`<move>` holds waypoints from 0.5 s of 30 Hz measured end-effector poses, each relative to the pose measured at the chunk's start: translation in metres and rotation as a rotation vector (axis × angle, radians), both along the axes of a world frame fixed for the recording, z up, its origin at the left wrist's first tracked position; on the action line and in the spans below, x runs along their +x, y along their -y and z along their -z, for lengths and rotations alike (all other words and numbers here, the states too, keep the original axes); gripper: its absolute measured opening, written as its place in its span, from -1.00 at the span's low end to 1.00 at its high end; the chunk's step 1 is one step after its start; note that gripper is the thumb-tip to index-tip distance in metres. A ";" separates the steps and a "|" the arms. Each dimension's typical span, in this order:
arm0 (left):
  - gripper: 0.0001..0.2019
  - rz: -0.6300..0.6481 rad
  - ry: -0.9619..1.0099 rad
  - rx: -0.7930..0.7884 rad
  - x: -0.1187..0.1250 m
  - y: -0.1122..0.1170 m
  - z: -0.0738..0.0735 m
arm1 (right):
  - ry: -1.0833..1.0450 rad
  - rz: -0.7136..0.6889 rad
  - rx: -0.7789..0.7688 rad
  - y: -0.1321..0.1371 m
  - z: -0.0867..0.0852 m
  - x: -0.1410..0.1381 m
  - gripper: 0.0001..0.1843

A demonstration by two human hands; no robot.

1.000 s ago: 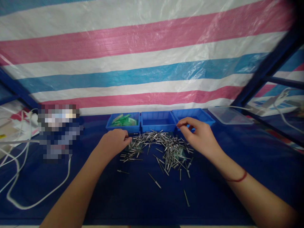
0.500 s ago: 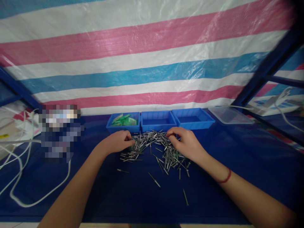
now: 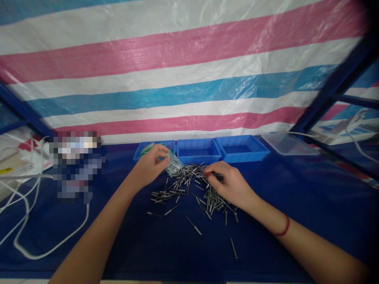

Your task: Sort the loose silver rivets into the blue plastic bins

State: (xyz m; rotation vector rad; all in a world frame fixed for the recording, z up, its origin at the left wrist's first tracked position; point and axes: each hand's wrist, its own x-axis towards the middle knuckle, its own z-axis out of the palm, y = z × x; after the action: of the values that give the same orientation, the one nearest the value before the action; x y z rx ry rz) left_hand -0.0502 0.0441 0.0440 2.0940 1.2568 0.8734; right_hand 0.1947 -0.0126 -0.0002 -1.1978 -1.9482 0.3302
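A heap of small metal pins [image 3: 195,189] lies spread on the dark blue table [image 3: 266,221]. My left hand [image 3: 149,167] is raised a little above the heap's left end, closed on a small clear plastic bag [image 3: 174,165] that holds some pins. My right hand [image 3: 227,183] rests on the heap's right side, fingers curled and pinched among the pins. Whether it grips any I cannot make out. Behind the heap stand three blue bins: the left one [image 3: 139,152] with green bags, the middle one [image 3: 197,150] and the right one [image 3: 241,146].
A clear plastic lid or tray [image 3: 286,144] lies right of the bins. White cables [image 3: 44,244] loop over the table's left side beside a blurred-out object [image 3: 75,165]. A striped tarpaulin [image 3: 177,71] closes the back. A dark blue frame post [image 3: 331,86] slants at the right.
My left hand has lifted from the heap's left edge with the clear bag, toward the left bin. My right hand came back from the right bin and settled on the pins.
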 end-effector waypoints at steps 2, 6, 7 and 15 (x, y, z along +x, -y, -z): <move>-0.68 0.027 0.150 -0.093 0.009 0.005 -0.001 | -0.028 -0.006 0.015 0.002 -0.002 -0.002 -0.86; -0.68 0.123 0.249 -0.249 0.028 0.019 0.001 | -0.103 -0.047 -0.046 0.006 -0.008 -0.003 -0.79; -0.69 0.145 0.264 -0.273 0.032 0.023 0.002 | -0.126 -0.070 -0.074 0.007 -0.010 -0.002 -0.79; -0.81 0.310 0.195 -0.457 0.034 0.024 0.008 | -0.344 -0.086 -0.288 0.005 -0.012 0.002 -0.72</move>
State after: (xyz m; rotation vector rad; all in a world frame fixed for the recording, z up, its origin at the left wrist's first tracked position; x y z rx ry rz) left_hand -0.0160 0.0200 0.0363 1.7283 0.8952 0.5704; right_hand 0.1965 -0.0174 0.0122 -1.1480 -1.6904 0.8285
